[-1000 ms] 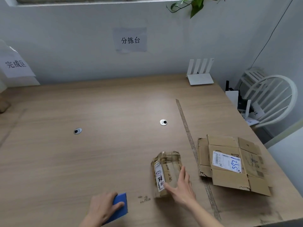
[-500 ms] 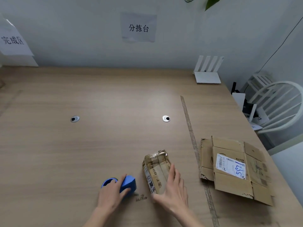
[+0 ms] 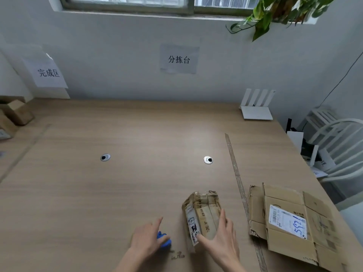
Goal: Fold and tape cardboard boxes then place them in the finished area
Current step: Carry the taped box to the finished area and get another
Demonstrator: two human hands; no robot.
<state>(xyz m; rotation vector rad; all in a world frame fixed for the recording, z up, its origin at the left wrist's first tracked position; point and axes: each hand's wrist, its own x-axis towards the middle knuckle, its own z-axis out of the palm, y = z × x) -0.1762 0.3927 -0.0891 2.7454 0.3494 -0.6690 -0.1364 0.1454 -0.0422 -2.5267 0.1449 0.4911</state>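
Small box lying under the right hand, tape dispenser under the left, finished area waiting far to the left.

The bench (image 3: 137,183) is carrying, from largest to smallest, a flattened carton (image 3: 290,222) lying at the right edge, the small folded box (image 3: 202,211) sitting near the front with its long axis running away from the person, and a blue tape dispenser (image 3: 164,240) just left of it. The right hand (image 3: 222,240) is bracing the box, its grip curling around the near end with the thumb on the labelled side; the left hand (image 3: 147,240) is covering the dispenser, its grip closing over it with the forefinger stretched forward. The finished boxes (image 3: 15,114) are standing well apart at the far left, so the left hand appears the nearer one for that carry.
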